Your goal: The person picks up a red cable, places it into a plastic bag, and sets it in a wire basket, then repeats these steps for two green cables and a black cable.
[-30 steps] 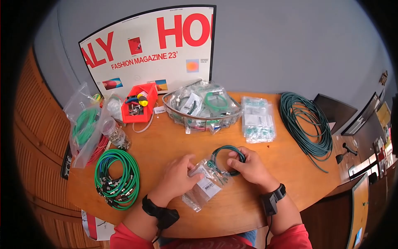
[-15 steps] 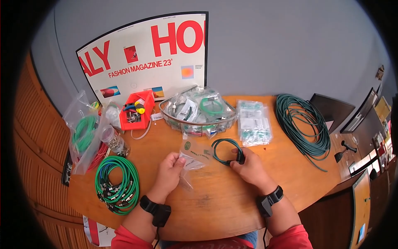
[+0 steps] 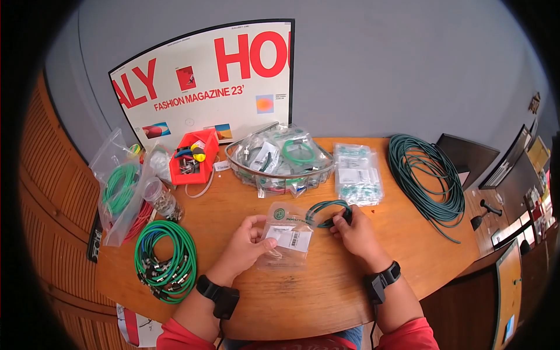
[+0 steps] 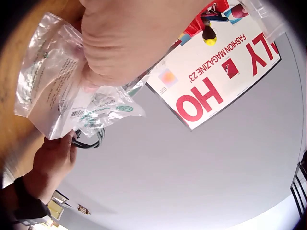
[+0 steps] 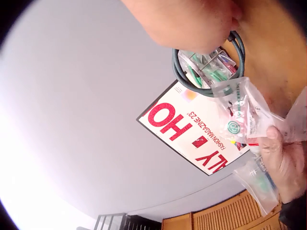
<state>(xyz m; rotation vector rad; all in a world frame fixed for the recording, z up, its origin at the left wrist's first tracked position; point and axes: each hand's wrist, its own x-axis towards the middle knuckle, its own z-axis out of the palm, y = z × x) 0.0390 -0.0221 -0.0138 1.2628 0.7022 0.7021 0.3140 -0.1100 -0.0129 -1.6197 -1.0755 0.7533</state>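
Observation:
My left hand (image 3: 246, 244) grips a clear plastic bag (image 3: 284, 256) by its left side, thumb in front; the bag has a green round logo and a white barcode label. To its right, my right hand (image 3: 357, 233) pinches a small coil of dark green cable (image 3: 318, 211), whose left part lies at the bag's upper right edge. In the left wrist view the bag (image 4: 53, 81) hangs from the left hand (image 4: 134, 38), with the coil (image 4: 91, 143) beyond it. The right wrist view shows the coil (image 5: 178, 72) looping beside the bag (image 5: 235, 110).
Behind stand a wire basket (image 3: 280, 175) of bagged cables, a red bin (image 3: 192, 157) and a stack of flat bags (image 3: 359, 175). At left are green coiled cables (image 3: 189, 256), a jar (image 3: 160, 198) and a large bag (image 3: 119, 189). A big dark green coil (image 3: 402, 175) lies right.
The bag has come off the coil's side, swung left and now stands more upright beside it. The right hand has turned the coil, which lies flatter and closer to the bag than half a second ago.

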